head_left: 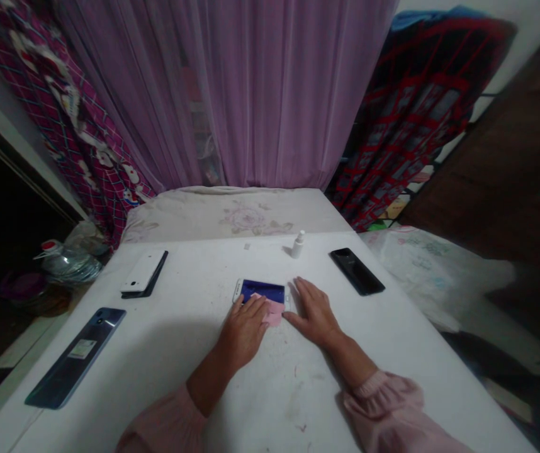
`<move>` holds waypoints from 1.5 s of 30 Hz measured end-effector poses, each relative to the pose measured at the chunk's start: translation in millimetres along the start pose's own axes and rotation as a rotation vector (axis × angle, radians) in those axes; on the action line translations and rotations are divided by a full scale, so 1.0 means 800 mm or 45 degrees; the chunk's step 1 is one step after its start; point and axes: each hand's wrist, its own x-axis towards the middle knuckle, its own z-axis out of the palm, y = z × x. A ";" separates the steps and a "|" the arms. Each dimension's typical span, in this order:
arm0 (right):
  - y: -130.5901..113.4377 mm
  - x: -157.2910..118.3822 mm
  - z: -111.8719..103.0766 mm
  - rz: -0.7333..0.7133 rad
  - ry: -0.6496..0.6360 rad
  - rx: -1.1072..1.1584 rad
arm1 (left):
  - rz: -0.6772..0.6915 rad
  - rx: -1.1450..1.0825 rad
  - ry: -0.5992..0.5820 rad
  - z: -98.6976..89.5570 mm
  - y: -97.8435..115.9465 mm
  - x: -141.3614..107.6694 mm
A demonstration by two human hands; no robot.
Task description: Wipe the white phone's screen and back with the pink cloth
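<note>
My left hand (246,331) lies over the lower left of a white-framed smartphone (260,290) with a dark blue screen, its fingers closed on a pink cloth (274,313). The cloth covers the phone's lower edge and partly hides it. My right hand (312,313) rests flat on the white table (189,296), its fingers spread and its fingertips next to the phone's right edge. It holds nothing.
Around the hands lie a black smartphone (356,271), a white phone on a black one (141,272), a blue-backed phone (75,358) and a small white spray bottle (297,245). A floral cushion (232,217) lies behind the table, with a purple curtain (223,94) beyond.
</note>
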 end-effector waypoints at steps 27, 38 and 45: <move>0.019 0.025 0.001 -0.092 -0.221 0.004 | 0.063 0.044 -0.085 0.004 0.015 0.036; 0.018 0.025 -0.001 -0.080 -0.246 0.004 | 0.029 0.012 -0.087 0.009 0.008 0.041; 0.016 0.025 -0.003 -0.082 -0.228 0.001 | -0.053 0.055 -0.111 0.008 -0.019 0.066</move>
